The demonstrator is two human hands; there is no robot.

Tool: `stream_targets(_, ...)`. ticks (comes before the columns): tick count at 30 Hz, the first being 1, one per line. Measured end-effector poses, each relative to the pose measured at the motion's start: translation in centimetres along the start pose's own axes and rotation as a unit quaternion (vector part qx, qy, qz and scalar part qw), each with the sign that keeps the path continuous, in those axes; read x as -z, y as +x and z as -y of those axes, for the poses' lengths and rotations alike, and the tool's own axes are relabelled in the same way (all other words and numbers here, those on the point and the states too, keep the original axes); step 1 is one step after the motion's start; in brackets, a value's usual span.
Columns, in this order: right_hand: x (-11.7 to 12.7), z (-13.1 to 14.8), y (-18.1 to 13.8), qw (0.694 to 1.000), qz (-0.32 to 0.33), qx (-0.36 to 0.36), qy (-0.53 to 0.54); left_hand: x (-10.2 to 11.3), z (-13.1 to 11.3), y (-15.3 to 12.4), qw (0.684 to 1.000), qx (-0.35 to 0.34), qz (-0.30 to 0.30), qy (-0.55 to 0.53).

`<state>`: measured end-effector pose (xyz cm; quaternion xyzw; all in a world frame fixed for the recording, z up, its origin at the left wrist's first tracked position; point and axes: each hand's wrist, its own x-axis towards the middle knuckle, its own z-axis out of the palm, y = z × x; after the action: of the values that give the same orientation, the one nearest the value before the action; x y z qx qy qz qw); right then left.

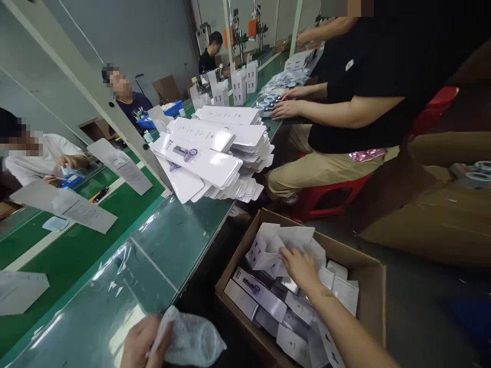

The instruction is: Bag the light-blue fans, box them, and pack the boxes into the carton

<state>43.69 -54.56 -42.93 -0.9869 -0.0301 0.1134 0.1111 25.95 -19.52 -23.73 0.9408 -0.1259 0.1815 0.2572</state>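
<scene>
At the bottom of the view, my left hand (143,340) is closed on a clear plastic bag (195,340) with a pale, round-ended item inside; the item's kind is hard to make out. My right hand (301,268) reaches into a brown cardboard box (378,291) to the right of the bench. Its fingers, slightly blurred, grip a white carton (264,248) with raised flaps near the box's far side; the thumb is hidden. Around and below it lie several more white cartons, one with a purple-and-black product picture (261,294).
A tall stack of flat white cartons (207,158) sits on the green-topped bench (153,255) edge. Beyond it, single cartons (67,204) lie on the green conveyor belt (126,202). A co-worker in black (356,102) sits on a red stool (330,199); other people work across the belt.
</scene>
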Motion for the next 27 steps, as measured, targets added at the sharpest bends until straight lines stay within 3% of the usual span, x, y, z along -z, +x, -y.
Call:
stream_targets(4,7.9,-2.7,-6.9,0.990,-0.134,-0.016,-0.051,0.2,0.7,0.7,0.999,-0.024,0.021,-0.018)
stream_targets(7,16.0,-3.0,-12.0,0.934,-0.339,0.051,-0.100,0.6,0.3,0.3,0.999,-0.023,-0.008,-0.032)
stream_targets(9,21.3,-0.7,-15.3,0.883,-0.442,0.108,-0.116,1.8,-0.7,-0.7,0.998,-0.029,-0.018,-0.045)
stream_targets(11,25.5,3.5,-18.3,0.854,-0.476,0.173,-0.118,4.2,-2.1,-2.3,0.998,-0.025,-0.020,-0.059)
stream_targets(13,28.1,8.6,-20.0,0.829,-0.476,0.272,-0.108,7.5,-3.3,-4.4,0.996,0.006,-0.030,-0.083)
stream_targets(16,29.2,17.1,-19.4,0.775,-0.457,0.427,-0.088,12.8,-4.4,-8.1,0.981,0.100,-0.086,-0.140)
stream_targets(19,27.8,25.7,-16.0,0.736,-0.451,0.501,-0.063,17.5,-5.0,-11.6,0.947,0.181,-0.175,-0.198)
stream_targets(23,23.7,34.1,-10.0,0.732,-0.378,0.562,-0.076,21.0,-6.1,-15.7,0.912,0.231,-0.269,-0.205)
stream_targets(27,19.3,37.6,-2.3,0.759,-0.280,0.585,-0.057,21.9,-7.3,-18.0,0.895,0.277,-0.314,-0.155)
